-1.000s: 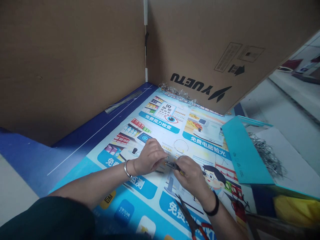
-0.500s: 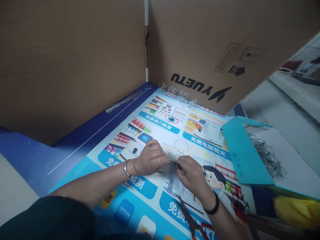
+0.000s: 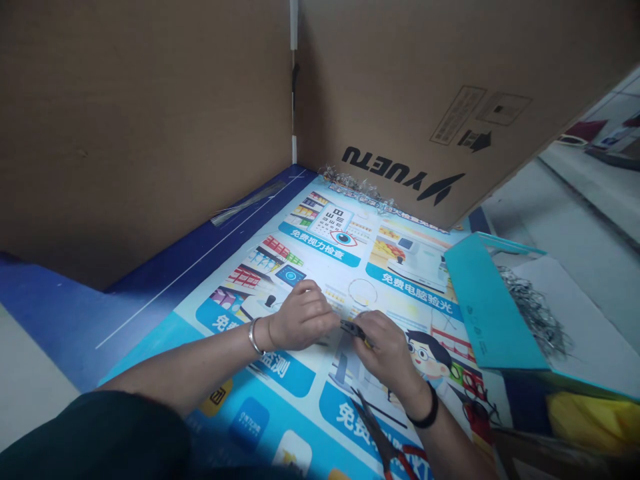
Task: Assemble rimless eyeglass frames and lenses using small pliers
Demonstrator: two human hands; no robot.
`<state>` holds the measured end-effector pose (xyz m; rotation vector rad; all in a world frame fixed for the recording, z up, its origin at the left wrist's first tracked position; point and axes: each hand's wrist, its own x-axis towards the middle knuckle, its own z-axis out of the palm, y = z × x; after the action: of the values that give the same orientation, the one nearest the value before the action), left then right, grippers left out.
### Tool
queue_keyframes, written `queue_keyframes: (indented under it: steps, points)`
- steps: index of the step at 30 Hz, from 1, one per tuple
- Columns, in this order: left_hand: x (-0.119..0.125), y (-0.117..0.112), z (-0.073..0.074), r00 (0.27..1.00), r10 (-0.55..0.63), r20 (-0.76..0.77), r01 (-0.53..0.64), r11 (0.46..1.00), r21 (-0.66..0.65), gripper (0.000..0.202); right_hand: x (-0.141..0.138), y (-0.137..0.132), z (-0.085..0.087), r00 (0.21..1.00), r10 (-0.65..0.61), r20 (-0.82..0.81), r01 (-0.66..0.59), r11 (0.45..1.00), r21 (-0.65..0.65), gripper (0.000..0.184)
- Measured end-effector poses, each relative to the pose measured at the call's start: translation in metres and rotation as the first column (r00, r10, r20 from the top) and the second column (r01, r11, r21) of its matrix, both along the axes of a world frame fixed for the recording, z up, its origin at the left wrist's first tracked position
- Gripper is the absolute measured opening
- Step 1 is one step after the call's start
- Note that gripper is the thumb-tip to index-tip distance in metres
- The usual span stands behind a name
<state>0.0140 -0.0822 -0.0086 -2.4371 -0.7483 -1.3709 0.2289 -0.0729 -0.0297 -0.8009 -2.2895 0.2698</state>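
Two hands meet near the middle of the counter: the right hand (image 3: 383,343) is clenched around one small pair of pliers (image 3: 353,327), the left hand (image 3: 300,320) pinched shut at their tip on something too small to tell. Two cardboard walls (image 3: 150,120) stand at the far side, the right one printed "YUETU" upside down, and the poster (image 3: 330,253) under the hands reads "免费视力检查" and "免费电脑验光".

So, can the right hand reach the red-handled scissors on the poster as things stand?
Probably yes. The red-handled scissors lie uncovered on the printed poster just beside the right hand wrist, but that hand is closed on small dark pliers.

Left hand (image 3: 300,320) and right hand (image 3: 383,347) meeting at small pliers (image 3: 353,328), over printed poster (image 3: 320,260), cardboard walls (image 3: 150,120) behind
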Motion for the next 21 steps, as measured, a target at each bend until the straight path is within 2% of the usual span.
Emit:
queue_keyframes:
  steps: [6,21]
  points:
    - [-0.0016,0.0026,-0.0061,1.0,-0.01,0.026,0.011,0.999,-0.053,0.015,0.0016,-0.0007,0.0005,0.999,0.013,-0.029,-0.013,1.0,-0.019,0.021]
    - [-0.0009,0.0038,-0.0085,0.997,0.018,0.077,-0.012,0.997,-0.073,0.015,0.002,0.0007,-0.0021,0.999,0.026,-0.018,-0.026,1.0,-0.008,0.019]
